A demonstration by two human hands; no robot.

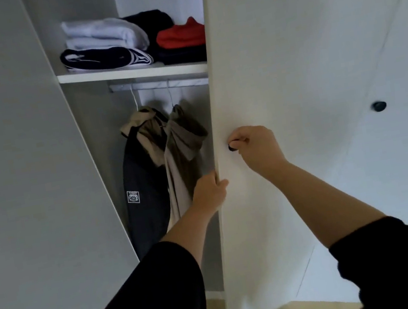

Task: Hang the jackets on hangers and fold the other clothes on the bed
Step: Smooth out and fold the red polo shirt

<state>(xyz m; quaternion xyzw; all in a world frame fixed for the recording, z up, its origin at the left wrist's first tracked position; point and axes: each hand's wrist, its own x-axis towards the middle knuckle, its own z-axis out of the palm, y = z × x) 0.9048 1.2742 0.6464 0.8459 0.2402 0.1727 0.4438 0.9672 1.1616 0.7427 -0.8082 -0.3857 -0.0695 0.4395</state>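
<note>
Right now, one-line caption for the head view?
The right hand pinches the door knob, left hand holds the door edge; two jackets hang under folded clothes.

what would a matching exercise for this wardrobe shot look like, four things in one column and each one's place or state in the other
Column A
1. red garment
2. dark jacket
3. left hand
4. right hand

Column B
a. pinches the dark knob
b. lies on the shelf
c. hangs from the rail
d. grips the edge of the door

Pairs: 1-b, 2-c, 3-d, 4-a
</note>
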